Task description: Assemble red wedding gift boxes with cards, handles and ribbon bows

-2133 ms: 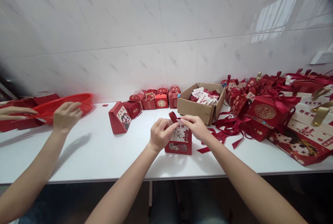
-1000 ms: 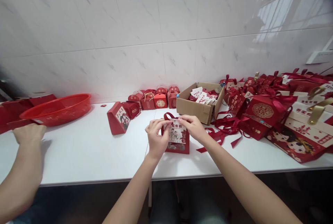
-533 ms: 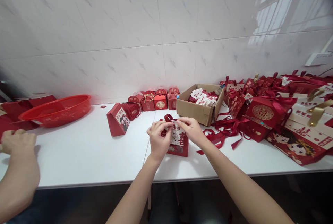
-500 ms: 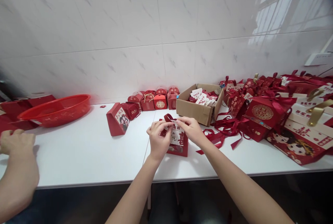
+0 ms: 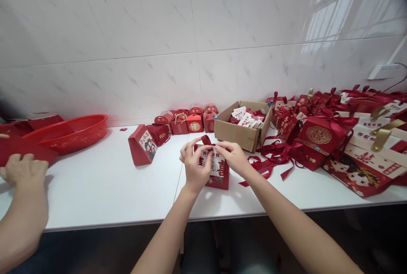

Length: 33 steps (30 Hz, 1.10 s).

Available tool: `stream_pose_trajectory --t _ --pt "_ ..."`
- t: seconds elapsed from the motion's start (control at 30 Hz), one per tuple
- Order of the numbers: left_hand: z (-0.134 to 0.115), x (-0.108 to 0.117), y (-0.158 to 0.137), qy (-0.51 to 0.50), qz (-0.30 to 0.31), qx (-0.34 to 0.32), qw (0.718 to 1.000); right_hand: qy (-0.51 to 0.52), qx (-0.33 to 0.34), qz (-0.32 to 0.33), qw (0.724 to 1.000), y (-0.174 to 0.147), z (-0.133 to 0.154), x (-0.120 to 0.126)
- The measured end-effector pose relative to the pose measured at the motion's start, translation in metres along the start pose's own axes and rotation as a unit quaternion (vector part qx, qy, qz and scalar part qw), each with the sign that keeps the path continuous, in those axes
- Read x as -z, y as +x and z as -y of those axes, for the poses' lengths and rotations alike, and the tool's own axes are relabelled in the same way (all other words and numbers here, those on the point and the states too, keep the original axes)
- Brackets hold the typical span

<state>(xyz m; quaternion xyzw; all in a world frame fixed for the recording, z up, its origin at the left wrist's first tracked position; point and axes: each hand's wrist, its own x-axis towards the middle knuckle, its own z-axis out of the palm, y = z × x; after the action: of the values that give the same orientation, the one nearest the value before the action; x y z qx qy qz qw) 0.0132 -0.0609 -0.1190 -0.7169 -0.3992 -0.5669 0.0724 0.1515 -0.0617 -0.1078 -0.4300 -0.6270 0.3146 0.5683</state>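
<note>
A red and white gift box (image 5: 220, 172) with printed lettering stands upright on the table in front of me. A dark red ribbon (image 5: 206, 140) loops up from its top. My left hand (image 5: 196, 166) is closed, thumb and fingers pinching at the ribbon's base along the box's top edge. From the other side my right hand (image 5: 234, 156) pinches at the same spot, its fingertips nearly meeting the left ones. The exact hold on the ribbon is partly hidden by the fingers.
A co-worker's hand (image 5: 25, 170) handles red card at the left, beside a red plastic basin (image 5: 79, 134). Another red box (image 5: 137, 146) stands left of mine, small boxes (image 5: 194, 123) behind. A cardboard carton (image 5: 235, 135), loose ribbons (image 5: 270, 157) and finished-looking gift boxes (image 5: 314, 138) lie right.
My hands stay at the box's top with small finger shifts; the ribbon loop stands slightly higher. At left, the co-worker's hand now has a red card piece raised over the basin's edge.
</note>
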Motion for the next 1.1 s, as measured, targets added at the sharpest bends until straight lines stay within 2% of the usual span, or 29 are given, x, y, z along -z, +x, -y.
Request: stream_pose_trajectory --t 0.27,0.47,0.7,0.83,0.97,1.03,1.1 --pt "0.010 -0.003 -0.002 -0.031 0.013 -0.012 0.999 0.023 0.008 0.027 0.999 0.001 -0.005 0.004" --pt "0.019 -0.008 -0.008 -0.077 0.026 0.037 0.996 0.032 0.005 0.037 0.999 0.001 -0.004 0.004" --pt "0.004 -0.009 -0.006 -0.114 0.004 0.096 0.989 0.032 -0.009 0.023 0.999 0.001 -0.005 0.003" --pt "-0.004 -0.011 -0.004 -0.159 -0.022 0.170 0.972 0.025 -0.006 0.022 0.999 0.001 -0.005 0.002" --pt "-0.008 -0.011 -0.002 -0.257 0.015 0.264 0.930 0.005 -0.015 0.028 0.999 0.000 -0.005 0.003" --pt "-0.008 -0.010 -0.003 -0.279 0.024 0.274 0.920 -0.022 -0.013 0.019 0.999 -0.001 -0.005 0.004" --pt "-0.006 -0.009 -0.003 -0.266 0.016 0.269 0.926 -0.042 -0.002 0.017 0.999 -0.002 -0.004 0.004"
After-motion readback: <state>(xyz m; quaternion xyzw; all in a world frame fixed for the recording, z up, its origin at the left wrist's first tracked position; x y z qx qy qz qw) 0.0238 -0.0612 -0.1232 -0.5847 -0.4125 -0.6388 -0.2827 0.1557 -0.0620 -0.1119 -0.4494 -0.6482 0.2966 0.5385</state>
